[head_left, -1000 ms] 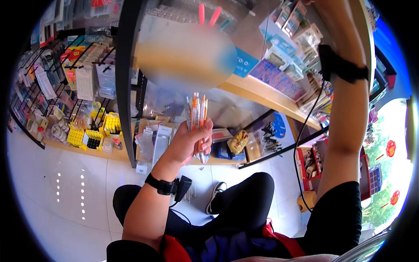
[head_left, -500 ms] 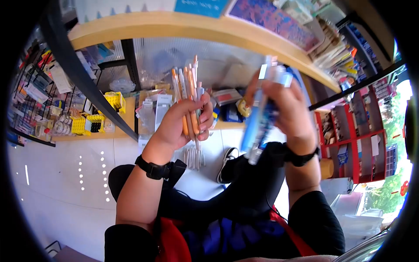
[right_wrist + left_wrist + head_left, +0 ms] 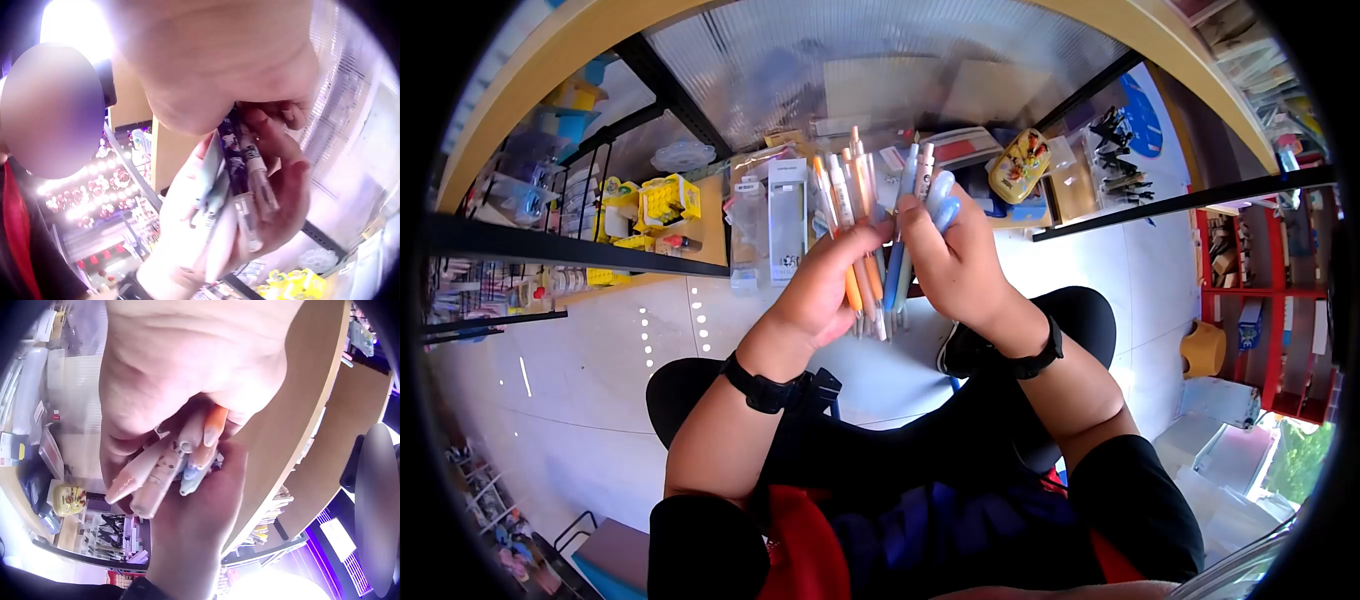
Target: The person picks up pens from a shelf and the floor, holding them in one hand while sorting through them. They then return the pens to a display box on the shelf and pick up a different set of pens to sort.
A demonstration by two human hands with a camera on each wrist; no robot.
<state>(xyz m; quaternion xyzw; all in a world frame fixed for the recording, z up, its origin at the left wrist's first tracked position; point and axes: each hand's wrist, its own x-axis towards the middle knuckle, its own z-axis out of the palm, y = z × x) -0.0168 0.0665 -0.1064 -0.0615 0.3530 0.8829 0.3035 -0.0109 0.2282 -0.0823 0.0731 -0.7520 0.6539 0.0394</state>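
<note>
In the head view my left hand (image 3: 825, 275) grips a bundle of orange and white pens (image 3: 840, 195), their ends above and below the fist. Close against it, my right hand (image 3: 955, 255) holds several blue and dark pens (image 3: 897, 262). The two bundles meet between the hands. The left wrist view shows pen ends, one a pink pen (image 3: 140, 472) and one an orange pen (image 3: 214, 422), under the left palm. In the right wrist view a dark patterned pen (image 3: 234, 159) and clear-ended pens stick out below the right palm.
Past the hands a low shelf carries a white box (image 3: 787, 215), a yellow patterned case (image 3: 1020, 165) and yellow baskets (image 3: 668, 200). Black frame bars (image 3: 1190, 203) cross both sides. A wooden shelf edge (image 3: 1100, 12) arches overhead. Red shelving (image 3: 1272, 290) stands at the right.
My right hand has come down from the upper shelf with blue pens and moved left against the left hand's bundle. The head view has tilted down and turned.
</note>
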